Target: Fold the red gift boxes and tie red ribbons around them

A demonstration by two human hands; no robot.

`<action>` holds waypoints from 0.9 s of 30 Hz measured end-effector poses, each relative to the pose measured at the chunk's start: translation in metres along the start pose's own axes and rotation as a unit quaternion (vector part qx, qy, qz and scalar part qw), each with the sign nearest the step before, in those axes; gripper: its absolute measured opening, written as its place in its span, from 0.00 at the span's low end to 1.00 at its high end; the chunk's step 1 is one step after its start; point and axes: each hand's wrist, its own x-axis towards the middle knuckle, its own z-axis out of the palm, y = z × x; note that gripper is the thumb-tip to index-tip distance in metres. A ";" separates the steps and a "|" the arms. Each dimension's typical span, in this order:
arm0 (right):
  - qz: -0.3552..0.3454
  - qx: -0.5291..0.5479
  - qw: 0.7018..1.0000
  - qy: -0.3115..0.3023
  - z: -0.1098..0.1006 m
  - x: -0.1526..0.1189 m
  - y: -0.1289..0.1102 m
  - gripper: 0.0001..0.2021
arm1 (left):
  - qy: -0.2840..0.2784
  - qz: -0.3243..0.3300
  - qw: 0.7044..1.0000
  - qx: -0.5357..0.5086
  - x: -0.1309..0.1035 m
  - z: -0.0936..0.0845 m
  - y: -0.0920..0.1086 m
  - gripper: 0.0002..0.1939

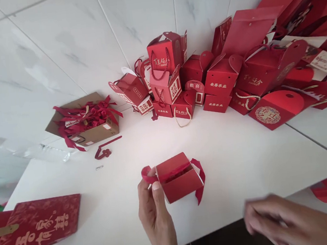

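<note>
A small red gift box (181, 191) sits on the white table with its top parted along a dark slit. Red ribbon (198, 177) runs across the box, loops out on the left and hangs loose on the right. My left hand (155, 210) is closed at the box's left end, thumb and forefinger pinching the edge where the ribbon loop comes out. Over the table's front edge, to the right of the box and apart from it, is my right hand (272, 220). Its fingers look curled but are smeared by motion, and nothing shows clearly in them.
A cardboard box (102, 134) full of red ribbons stands at the back left. Near it lie a flower-ended strap (103, 153) and a small clip (99, 168). Several red gift boxes (164, 87) are piled along the wall. A red printed bag (45, 222) lies front left.
</note>
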 end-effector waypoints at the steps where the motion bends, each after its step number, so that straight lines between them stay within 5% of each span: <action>1: -0.014 0.044 0.999 -0.005 -0.001 0.013 -0.024 0.25 | 0.007 0.002 1.000 -0.002 0.000 0.001 0.001 0.19; 4: -0.067 0.141 0.987 0.041 -0.002 0.051 -0.077 0.26 | 0.015 0.013 1.000 -0.004 0.001 0.001 0.004 0.18; 7: -0.076 0.220 0.970 0.075 0.005 0.077 -0.098 0.27 | 0.009 0.016 1.000 -0.010 0.003 -0.001 0.003 0.16; 11: -0.107 0.300 0.944 0.085 0.013 0.085 -0.110 0.24 | -0.013 0.029 0.999 0.000 0.002 -0.002 -0.002 0.15; 17: -0.126 0.326 0.932 0.099 0.013 0.083 -0.124 0.19 | 0.037 0.065 0.997 -0.005 -0.003 0.004 -0.001 0.10; 24: -0.164 0.199 0.950 0.178 0.022 0.074 -0.118 0.13 | 0.029 0.141 0.990 0.008 -0.004 0.011 -0.012 0.07; 27: -0.161 0.182 0.948 0.207 0.025 0.072 -0.119 0.13 | 0.039 0.123 0.992 -0.001 -0.007 0.012 -0.009 0.08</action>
